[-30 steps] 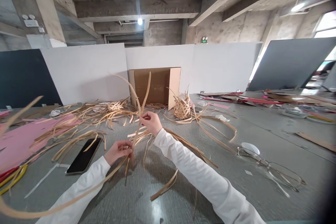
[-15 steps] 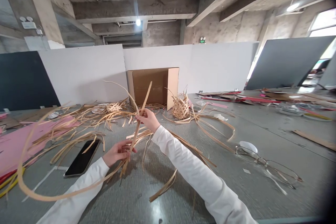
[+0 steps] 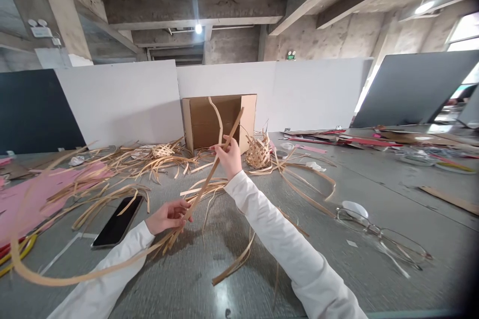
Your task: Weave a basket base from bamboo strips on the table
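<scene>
Pale flat strips (image 3: 204, 185), like split bamboo or rattan, run slantwise between my two hands. My left hand (image 3: 169, 216) is closed around their lower part, just above the table. My right hand (image 3: 229, 155) pinches the upper part, higher and to the right, with the tips sticking up past the fingers. One long strip (image 3: 80, 277) curves from below my left hand in a wide loop over the left sleeve. Beneath my right forearm, more loose strips (image 3: 209, 188) lie on the table, partly covered.
A black phone (image 3: 118, 224) lies left of my left hand. Glasses (image 3: 379, 233) rest on the right. Behind are a small woven piece (image 3: 258, 152), an open cardboard box (image 3: 249, 114), heaped strips (image 3: 160, 159) and pink sheets (image 3: 48, 194). White panels (image 3: 310, 92) stand at the back.
My right hand has moved up and to the right along the strips, and their tips now lean further right. The looped strip has swung slightly left. My left hand stays in nearly the same place.
</scene>
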